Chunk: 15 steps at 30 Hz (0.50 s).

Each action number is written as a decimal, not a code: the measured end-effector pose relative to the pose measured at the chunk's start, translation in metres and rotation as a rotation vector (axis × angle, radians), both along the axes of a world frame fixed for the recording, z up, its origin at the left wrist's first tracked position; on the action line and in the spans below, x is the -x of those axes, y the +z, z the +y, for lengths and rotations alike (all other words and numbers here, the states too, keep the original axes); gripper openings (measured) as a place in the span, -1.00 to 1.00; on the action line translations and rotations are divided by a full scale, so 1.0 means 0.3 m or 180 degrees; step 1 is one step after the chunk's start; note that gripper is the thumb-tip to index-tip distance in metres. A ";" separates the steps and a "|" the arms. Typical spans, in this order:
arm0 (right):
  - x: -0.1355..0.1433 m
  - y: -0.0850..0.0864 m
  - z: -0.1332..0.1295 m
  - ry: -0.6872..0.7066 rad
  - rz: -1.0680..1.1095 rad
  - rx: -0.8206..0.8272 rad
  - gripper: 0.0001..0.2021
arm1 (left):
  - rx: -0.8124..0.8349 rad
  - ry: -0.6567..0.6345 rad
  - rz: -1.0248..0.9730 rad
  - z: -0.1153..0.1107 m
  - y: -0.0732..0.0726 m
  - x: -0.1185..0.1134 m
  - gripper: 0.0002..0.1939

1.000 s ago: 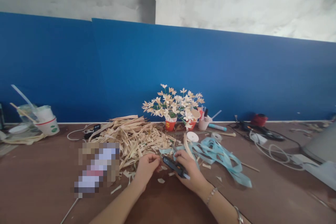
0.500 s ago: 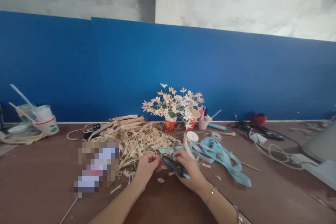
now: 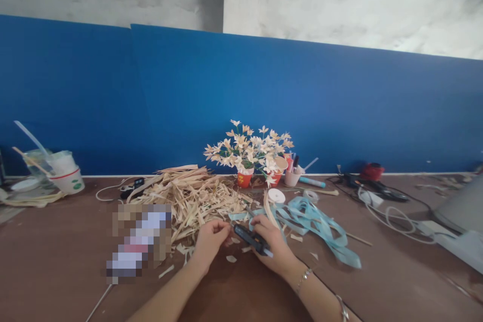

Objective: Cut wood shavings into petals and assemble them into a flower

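My right hand (image 3: 269, 239) is wrapped round a black handheld tool (image 3: 252, 239) with a pale stick at its lower end, and a cord seems to run along that forearm. The tool's tip points left, toward the fingers of my left hand (image 3: 214, 239). Those fingers are pinched together close to the tip; what they hold is too small to make out. Behind both hands lies a heap of dry, straw-coloured strips (image 3: 196, 196). Pale flowers (image 3: 249, 146) stand in red pots (image 3: 245, 178) beyond the heap.
Light blue ribbon (image 3: 317, 226) lies loosely at the right, near a white roll (image 3: 276, 195). Cables and a power strip (image 3: 437, 231) are further right. A cup (image 3: 70, 182) stands at the far left. A pixelated object (image 3: 139, 244) lies left of my hands. A blue panel (image 3: 302, 95) rises behind.
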State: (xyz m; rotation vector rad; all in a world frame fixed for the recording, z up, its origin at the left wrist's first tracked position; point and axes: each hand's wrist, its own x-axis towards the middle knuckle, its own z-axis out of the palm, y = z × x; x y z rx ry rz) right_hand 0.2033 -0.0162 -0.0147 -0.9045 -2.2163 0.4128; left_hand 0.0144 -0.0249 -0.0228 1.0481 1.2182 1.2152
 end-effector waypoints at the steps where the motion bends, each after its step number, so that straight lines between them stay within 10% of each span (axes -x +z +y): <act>1: -0.001 -0.001 -0.001 0.0004 0.0018 0.0002 -0.83 | -0.0004 -0.0004 -0.0003 -0.001 0.003 -0.001 -0.81; 15: -0.018 0.077 -0.026 -0.0519 -0.0220 -0.0170 -0.82 | -0.0197 -0.0039 0.0520 -0.007 0.013 0.003 -0.80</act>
